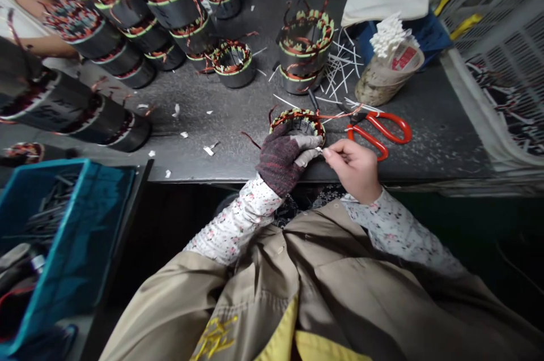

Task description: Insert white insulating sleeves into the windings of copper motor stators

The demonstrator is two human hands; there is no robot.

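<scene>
A wire-wound motor stator (293, 118) with copper windings and pale green slot liners sits near the table's front edge. My left hand (284, 156), in a dark knitted glove with whitish coverings on the fingers, is wrapped over its near side and hides much of it. Bare and closed in a pinch, my right hand (353, 167) meets the left fingertips at the ring's right side. A small white piece (319, 149) shows between its thumb and forefinger; its exact kind is unclear. Red-handled scissors (385, 130) lie just beyond my right hand.
Two stacked stators (304, 58) stand behind, beside scattered white sticks (342, 66). A tilted cup (382, 79) holds more sticks. Stator stacks (114, 26) fill the left, where another person's arm (36, 7) shows. A blue bin (85, 225) stands lower left, a white crate (463, 106) right.
</scene>
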